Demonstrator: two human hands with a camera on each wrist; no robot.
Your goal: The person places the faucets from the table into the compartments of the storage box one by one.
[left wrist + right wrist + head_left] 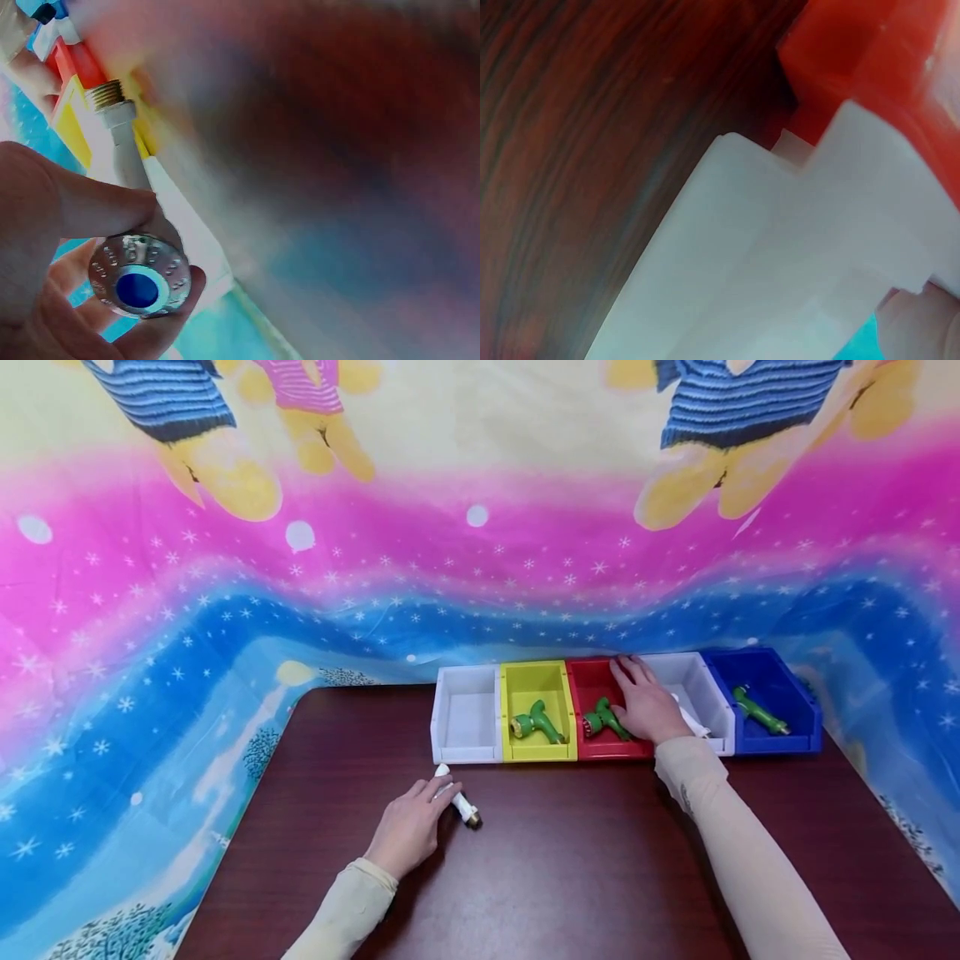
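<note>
My left hand (408,831) holds a white tap (459,797) over the table's left half, in front of the white bin (468,756). In the left wrist view thumb and fingers pinch the white tap (129,161) near its knurled metal ring, and its brass threaded end points away. The right hand (651,706) reaches over the red bin (600,752), beside its divider with the second white bin (712,693). Its fingers look fairly straight, and what they touch is hidden. A green tap (603,720) lies in the red bin, just left of that thumb.
The yellow bin (536,672) holds a green tap (538,722), and the blue bin (806,710) another green tap (760,710). Partly behind the right hand, a white tap (692,720) lies in the second white bin. A printed cloth (480,568) hangs behind the brown table (570,860).
</note>
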